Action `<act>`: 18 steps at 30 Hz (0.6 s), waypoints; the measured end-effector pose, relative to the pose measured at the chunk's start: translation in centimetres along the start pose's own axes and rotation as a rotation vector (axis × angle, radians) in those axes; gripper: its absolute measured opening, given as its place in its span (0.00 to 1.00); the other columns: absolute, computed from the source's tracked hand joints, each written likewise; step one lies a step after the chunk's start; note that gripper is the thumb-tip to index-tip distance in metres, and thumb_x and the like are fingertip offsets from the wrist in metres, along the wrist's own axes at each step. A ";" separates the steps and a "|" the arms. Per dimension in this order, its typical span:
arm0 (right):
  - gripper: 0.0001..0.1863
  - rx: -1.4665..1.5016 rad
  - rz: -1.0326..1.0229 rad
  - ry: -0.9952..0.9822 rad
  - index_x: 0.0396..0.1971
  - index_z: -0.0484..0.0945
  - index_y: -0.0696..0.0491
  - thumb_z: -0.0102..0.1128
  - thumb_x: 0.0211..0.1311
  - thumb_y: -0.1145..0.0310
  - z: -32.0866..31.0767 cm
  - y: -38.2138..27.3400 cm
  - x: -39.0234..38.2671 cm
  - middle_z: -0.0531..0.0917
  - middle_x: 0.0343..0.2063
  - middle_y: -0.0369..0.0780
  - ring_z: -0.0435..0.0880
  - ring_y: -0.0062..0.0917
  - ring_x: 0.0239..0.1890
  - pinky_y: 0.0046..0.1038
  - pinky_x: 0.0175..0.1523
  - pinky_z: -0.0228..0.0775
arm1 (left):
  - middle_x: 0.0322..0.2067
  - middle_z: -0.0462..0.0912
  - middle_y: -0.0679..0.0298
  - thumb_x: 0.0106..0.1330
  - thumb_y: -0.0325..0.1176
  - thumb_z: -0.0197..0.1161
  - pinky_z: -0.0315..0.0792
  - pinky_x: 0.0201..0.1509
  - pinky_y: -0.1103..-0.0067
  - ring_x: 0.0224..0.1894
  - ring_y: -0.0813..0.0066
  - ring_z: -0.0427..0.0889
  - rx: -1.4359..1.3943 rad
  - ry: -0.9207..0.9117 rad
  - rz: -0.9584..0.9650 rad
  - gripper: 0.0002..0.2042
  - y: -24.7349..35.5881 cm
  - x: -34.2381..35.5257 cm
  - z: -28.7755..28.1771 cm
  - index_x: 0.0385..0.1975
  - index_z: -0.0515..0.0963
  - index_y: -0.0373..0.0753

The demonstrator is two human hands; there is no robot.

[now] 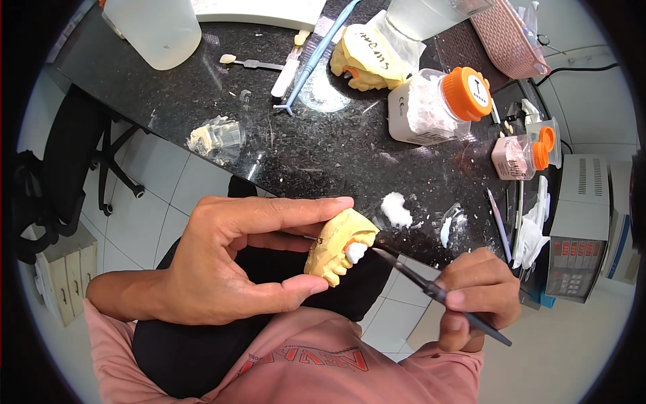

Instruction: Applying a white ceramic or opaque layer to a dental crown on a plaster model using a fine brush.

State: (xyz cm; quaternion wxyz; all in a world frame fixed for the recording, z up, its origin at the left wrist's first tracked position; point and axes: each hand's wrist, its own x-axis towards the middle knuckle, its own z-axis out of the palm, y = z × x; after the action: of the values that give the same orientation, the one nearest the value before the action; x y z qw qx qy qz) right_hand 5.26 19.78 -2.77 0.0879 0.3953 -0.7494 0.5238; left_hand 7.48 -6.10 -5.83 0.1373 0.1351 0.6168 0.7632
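Between its thumb and fingertips, my left hand (222, 252) grips a yellow dental cast (330, 244) above my lap. One tooth place on the cast carries a white lump of paste (355, 253), with an orange-red patch around its base. My right hand (481, 286) is closed in a pen grip on a slim dark brush (412, 274). The brush's tip points left and ends close to the white lump; whether they touch I cannot tell. On the black counter beyond lie a white paste mound (397, 209) and a smaller white smear (445, 231).
A large orange-capped jar of white powder (427, 111) stands behind the mound, beside another yellow cast (369, 59). A smaller orange-capped jar (513, 157) is farther right. A blue instrument (316, 57) lies at the back. A grey control unit (580, 229) stands right, an office chair (81, 135) left.
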 end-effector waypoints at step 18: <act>0.07 0.145 0.477 0.238 0.30 0.74 0.64 0.59 0.51 0.81 -1.0 -0.2 -0.2 0.79 0.25 0.45 0.80 0.21 0.25 0.18 0.31 0.74 | 0.55 0.69 0.49 0.63 0.24 0.57 0.69 0.61 0.68 0.57 0.60 0.73 -0.512 -0.044 -0.208 0.29 0.2 0.0 0.9 0.62 0.54 0.27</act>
State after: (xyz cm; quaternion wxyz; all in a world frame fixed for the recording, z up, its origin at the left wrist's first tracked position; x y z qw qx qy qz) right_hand 5.23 20.66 -2.30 0.0211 0.1485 -0.7662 0.6249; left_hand 7.83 -5.35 -5.43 0.2577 0.0484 0.4112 0.8730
